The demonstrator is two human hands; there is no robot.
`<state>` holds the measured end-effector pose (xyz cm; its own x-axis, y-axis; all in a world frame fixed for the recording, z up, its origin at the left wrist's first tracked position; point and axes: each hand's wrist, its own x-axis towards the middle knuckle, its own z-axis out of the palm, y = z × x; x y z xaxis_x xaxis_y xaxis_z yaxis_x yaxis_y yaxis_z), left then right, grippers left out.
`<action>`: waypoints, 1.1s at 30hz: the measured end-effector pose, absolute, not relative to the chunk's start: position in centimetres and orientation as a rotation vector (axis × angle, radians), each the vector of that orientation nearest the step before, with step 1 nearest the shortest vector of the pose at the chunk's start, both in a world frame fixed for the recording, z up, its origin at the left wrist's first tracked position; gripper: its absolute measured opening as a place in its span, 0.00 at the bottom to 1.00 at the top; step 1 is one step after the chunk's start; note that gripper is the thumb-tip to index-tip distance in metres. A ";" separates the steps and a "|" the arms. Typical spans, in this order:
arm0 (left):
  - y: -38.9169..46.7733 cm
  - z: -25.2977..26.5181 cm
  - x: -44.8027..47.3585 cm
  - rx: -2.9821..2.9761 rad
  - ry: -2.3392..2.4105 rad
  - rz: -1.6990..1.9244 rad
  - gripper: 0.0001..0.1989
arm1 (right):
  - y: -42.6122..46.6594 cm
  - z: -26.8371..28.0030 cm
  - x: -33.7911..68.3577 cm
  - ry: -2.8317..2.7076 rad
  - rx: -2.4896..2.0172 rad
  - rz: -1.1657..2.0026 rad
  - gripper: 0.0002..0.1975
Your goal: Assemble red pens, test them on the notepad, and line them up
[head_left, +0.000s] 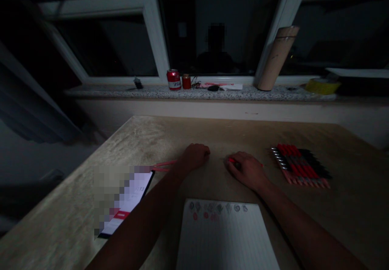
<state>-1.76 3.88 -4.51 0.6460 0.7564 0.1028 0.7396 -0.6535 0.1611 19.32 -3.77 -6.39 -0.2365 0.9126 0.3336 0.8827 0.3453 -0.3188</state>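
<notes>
My right hand [245, 168] rests on the table with its fingers closed round a red pen [233, 160], whose other end shows past the hand. To its left, my left hand [196, 155] lies on the table with its fingers curled in; their inner side is hidden, so I cannot see whether anything is in them. Below both hands lies a lined sheet of paper [225, 237] with a row of dark scribbled shapes and a few red ones under it. Right of my right hand, several red and black pens [299, 164] lie side by side.
Left of my left forearm lies a lit phone [130, 205], partly blurred out, with thin pink sticks [164, 164] beyond it. Along the windowsill [152, 93] stand a red can [174, 79], a small red jar [186, 81], a tall tan cylinder [278, 57] and a yellow roll [322, 86].
</notes>
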 end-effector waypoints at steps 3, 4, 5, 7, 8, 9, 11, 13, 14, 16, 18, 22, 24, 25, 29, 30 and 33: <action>3.8 -4.3 -1.6 2.639 1.164 0.375 0.09 | -3.7 -6.4 19.3 -2.159 -1.569 0.085 0.13; 3.8 -4.2 -1.5 2.582 1.130 0.412 0.09 | -3.7 -6.5 19.3 -2.160 -1.570 0.085 0.13; 3.7 -4.2 -1.4 2.526 1.099 0.446 0.09 | -3.7 -6.5 19.4 -2.162 -1.571 0.084 0.13; 3.6 -4.3 -1.1 2.429 1.045 0.494 0.08 | -3.7 -6.5 19.4 -2.171 -1.568 0.083 0.13; 3.5 -4.4 -0.9 2.390 1.024 0.513 0.08 | -3.7 -6.5 19.4 -2.173 -1.565 0.081 0.13; 3.5 -4.5 -0.8 2.357 1.007 0.528 0.08 | -3.7 -6.6 19.4 -2.171 -1.562 0.078 0.13; 3.3 -4.7 -0.5 2.321 0.996 0.549 0.08 | -3.7 -6.6 19.3 -2.162 -1.561 0.072 0.14; 3.1 -4.8 -0.2 2.323 1.002 0.560 0.08 | -3.7 -6.6 19.3 -2.152 -1.565 0.064 0.14; 3.1 -4.9 -0.1 2.333 1.002 0.559 0.08 | -3.7 -6.6 19.3 -2.154 -1.565 0.061 0.14; 3.0 -5.1 0.0 2.348 1.008 0.559 0.09 | -3.8 -6.5 19.3 -2.164 -1.566 0.060 0.13; 3.0 -5.3 0.1 2.345 1.021 0.568 0.09 | -3.8 -6.5 19.3 -2.179 -1.565 0.065 0.13; 3.0 -5.6 0.2 2.326 1.026 0.581 0.10 | -3.8 -6.4 19.3 -2.188 -1.570 0.074 0.12; 2.9 -5.6 0.3 2.323 1.013 0.569 0.10 | -3.8 -6.4 19.3 -2.182 -1.566 0.082 0.12; 2.8 -5.6 0.3 2.320 1.012 0.562 0.10 | -3.8 -6.4 19.3 -2.183 -1.559 0.085 0.12; 2.6 -5.4 0.5 2.306 1.028 0.547 0.10 | -3.8 -6.6 19.3 -2.197 -1.530 0.089 0.11; 2.5 -5.3 0.5 2.305 1.035 0.548 0.10 | -3.7 -6.6 19.3 -2.198 -1.527 0.089 0.11; 2.4 -5.2 0.6 2.304 1.040 0.547 0.10 | -3.7 -6.7 19.3 -2.204 -1.511 0.095 0.11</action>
<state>0.63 2.38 -5.19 0.6183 0.7740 0.1364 0.5513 -0.5508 0.6267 19.31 -3.68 -6.66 -0.2883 0.8975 0.3336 0.8655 0.3934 -0.3102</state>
